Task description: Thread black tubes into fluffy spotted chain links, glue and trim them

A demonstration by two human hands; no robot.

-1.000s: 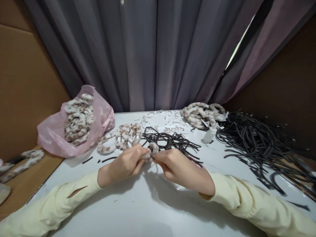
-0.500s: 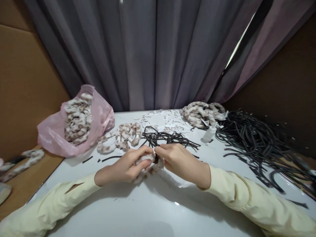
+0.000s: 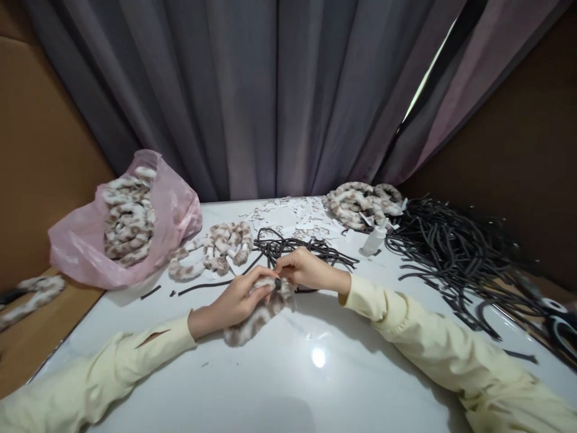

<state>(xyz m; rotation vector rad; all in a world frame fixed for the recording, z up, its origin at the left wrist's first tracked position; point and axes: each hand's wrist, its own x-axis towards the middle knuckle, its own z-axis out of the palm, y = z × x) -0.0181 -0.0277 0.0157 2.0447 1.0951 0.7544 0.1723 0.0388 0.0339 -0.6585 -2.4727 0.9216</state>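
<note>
My left hand (image 3: 241,299) is closed on a brown-and-white furry tube (image 3: 249,325), which curves down below the fingers to the white table (image 3: 270,397). My right hand (image 3: 304,269) pinches at the tube's upper end, its fingertips touching those of my left hand. A small dark part shows between the fingers at that end; what it is cannot be made out. Black cords (image 3: 293,243) lie just behind my hands. Left of them sits a small pile of furry pieces (image 3: 225,243).
A pink bag (image 3: 180,210) of furry tubes stands at the left. Furry rings (image 3: 351,201), a small white bottle (image 3: 374,240) and a large heap of black cords (image 3: 451,246) are at the right. Scissors (image 3: 561,325) lie at the far right. White scraps (image 3: 293,216) cover the back.
My right hand has turned and drawn back a little from the table's front, and the furry tube now hangs more visibly below my left hand. The view has shifted slightly to the right.
</note>
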